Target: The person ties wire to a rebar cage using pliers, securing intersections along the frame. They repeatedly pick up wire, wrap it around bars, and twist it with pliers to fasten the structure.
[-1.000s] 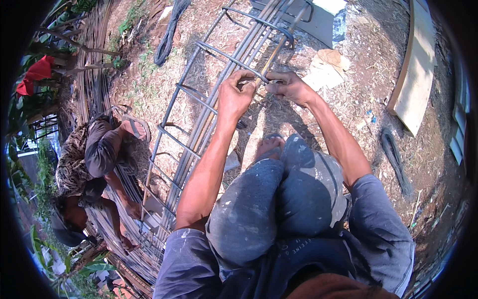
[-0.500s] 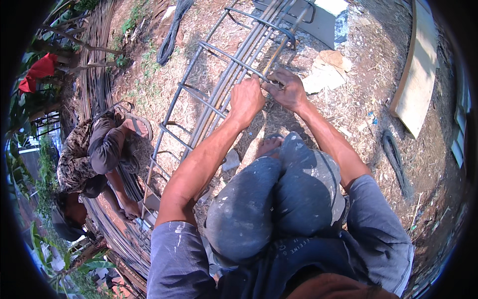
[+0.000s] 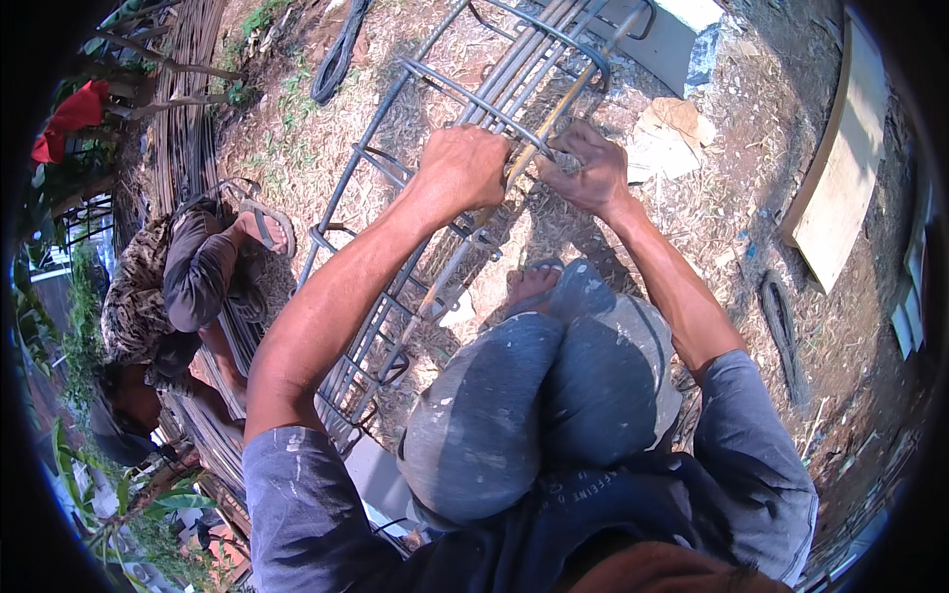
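A long rebar cage of straight steel bars and bent stirrups slants across the ground in front of me. My left hand is closed in a fist round its bars, beside one stirrup; the fingers' undersides are hidden. At that stirrup's right corner, my right hand has its thumb and fingers bent in a pinch. Whether a tie wire is also between them is too small to tell. A rusty yellowish bar runs between my two hands.
Another person crouches at left beside a pile of long bars. Wire bundles lie at upper left and right. A wooden board lies at far right. Torn brown paper rests on the straw-covered ground.
The cage has shifted, its near part now showing right of my left forearm. My left hand has moved left and wrapped round the bars; my right hand has moved slightly right.
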A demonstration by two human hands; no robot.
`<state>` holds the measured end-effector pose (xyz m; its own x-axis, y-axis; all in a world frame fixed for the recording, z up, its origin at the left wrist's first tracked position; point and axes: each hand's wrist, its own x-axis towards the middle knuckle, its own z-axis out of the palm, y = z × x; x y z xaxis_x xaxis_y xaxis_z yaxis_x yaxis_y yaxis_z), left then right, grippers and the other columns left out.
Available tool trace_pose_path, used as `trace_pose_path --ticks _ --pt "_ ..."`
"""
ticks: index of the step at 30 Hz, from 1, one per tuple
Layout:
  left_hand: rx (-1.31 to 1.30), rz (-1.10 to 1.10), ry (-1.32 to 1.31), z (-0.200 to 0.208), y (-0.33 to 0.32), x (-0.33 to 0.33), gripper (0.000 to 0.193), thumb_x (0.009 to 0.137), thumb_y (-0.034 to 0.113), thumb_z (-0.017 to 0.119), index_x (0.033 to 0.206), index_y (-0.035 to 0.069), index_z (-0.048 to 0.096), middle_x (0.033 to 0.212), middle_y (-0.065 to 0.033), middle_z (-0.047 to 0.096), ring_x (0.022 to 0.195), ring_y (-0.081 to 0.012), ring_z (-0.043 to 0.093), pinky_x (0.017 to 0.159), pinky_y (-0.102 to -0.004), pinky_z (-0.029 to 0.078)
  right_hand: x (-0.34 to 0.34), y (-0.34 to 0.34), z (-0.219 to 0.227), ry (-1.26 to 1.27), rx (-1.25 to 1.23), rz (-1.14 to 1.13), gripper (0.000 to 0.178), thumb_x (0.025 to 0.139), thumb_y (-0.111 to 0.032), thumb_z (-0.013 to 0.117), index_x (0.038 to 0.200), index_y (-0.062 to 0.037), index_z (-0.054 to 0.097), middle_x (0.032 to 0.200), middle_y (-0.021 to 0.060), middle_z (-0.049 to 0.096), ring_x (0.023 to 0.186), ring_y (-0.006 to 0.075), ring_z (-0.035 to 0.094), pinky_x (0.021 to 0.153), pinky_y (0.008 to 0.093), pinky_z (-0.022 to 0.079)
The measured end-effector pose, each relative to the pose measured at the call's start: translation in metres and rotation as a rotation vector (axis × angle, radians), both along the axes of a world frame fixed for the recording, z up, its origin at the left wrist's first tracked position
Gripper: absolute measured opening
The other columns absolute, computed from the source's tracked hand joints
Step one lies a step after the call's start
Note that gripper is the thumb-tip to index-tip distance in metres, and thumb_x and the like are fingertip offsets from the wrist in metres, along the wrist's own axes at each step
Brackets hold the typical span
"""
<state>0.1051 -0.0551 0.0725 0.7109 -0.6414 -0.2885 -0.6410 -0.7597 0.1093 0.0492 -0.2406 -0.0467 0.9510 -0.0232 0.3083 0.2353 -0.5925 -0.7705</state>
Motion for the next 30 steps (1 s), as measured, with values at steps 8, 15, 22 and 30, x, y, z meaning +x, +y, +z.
trace_pose_path --ticks 8,15,22,30 --pt "-0.266 0.029 -0.266 -0.036 0.008 -0.008 0.018 0.082 0.017 0.062 0.073 0.001 0.060 0.075 -0.0147 0.057 0.070 -0.0331 0.063 0.059 -0.0476 0.048 -0.006 0.007 -0.001 -0.142 0.113 -0.038 0.029 0.082 -0.033 0.072 0.096 -0.0075 0.074 0.091 0.0103 0.067 0.077 0.0254 0.066 0.067 0.0368 0.054" --pt "-0.422 0.262 -0.377 -0.028 -0.006 -0.031 0.017 0.083 0.016 0.065 0.083 -0.001 0.065 0.083 -0.0179 0.057 0.078 -0.0341 0.062 0.065 -0.0469 0.048 -0.007 0.008 0.027 0.295 0.306 -0.068 0.030 0.079 -0.035 0.077 0.083 -0.0059 0.075 0.080 0.0110 0.067 0.070 0.0213 0.062 0.062 0.0355 0.048" --pt "-0.653 0.901 0.235 -0.006 -0.042 -0.042 0.031 0.074 0.025 0.077 0.085 -0.002 0.069 0.088 -0.0244 0.067 0.080 -0.0326 0.067 0.073 -0.0410 0.051 -0.011 0.012 0.050 0.075 -0.104 -0.095 0.027 0.074 -0.028 0.077 0.088 -0.0040 0.073 0.089 0.0159 0.067 0.077 0.0302 0.067 0.070 0.0405 0.053" --pt "-0.848 0.657 -0.055 -0.033 -0.025 -0.053 0.033 0.083 0.018 0.073 0.108 -0.003 0.070 0.095 -0.0196 0.072 0.080 -0.0249 0.070 0.076 -0.0365 0.053 -0.008 0.011 0.039 0.044 -0.081 -0.123 0.015 0.079 -0.017 0.069 0.084 -0.0031 0.070 0.094 0.0165 0.067 0.080 0.0308 0.066 0.074 0.0416 0.053"
